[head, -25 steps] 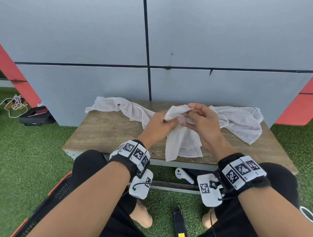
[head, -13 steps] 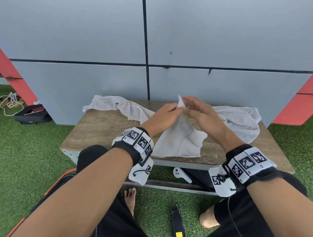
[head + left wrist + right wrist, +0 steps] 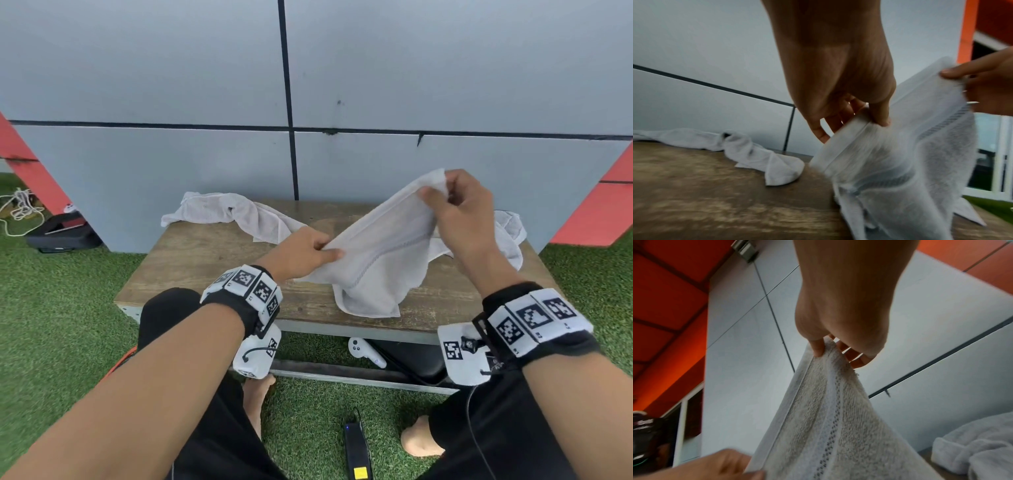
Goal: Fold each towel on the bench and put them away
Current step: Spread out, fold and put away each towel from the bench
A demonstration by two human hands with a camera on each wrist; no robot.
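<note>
A small white towel (image 3: 380,260) is stretched slantwise above the wooden bench (image 3: 205,260), its lower part sagging onto the boards. My left hand (image 3: 308,251) pinches its lower left edge, thumb on top; the left wrist view shows the same towel (image 3: 900,154) under my left hand (image 3: 865,116). My right hand (image 3: 448,202) holds the upper right corner raised, and in the right wrist view my right hand (image 3: 830,350) pinches the towel (image 3: 828,426). A second white towel (image 3: 233,214) lies crumpled at the bench's back left. A third towel (image 3: 510,236) lies at the back right, partly hidden.
A grey panelled wall (image 3: 342,85) stands right behind the bench. Green artificial turf (image 3: 68,308) surrounds it. A white controller (image 3: 364,353) lies under the bench, a black device (image 3: 356,452) on the turf between my feet, and a black case (image 3: 61,233) at far left.
My hands, together at the towel's top, have drawn apart. The left went down and left along the edge, the right rose to the right, and the towel now stretches between them.
</note>
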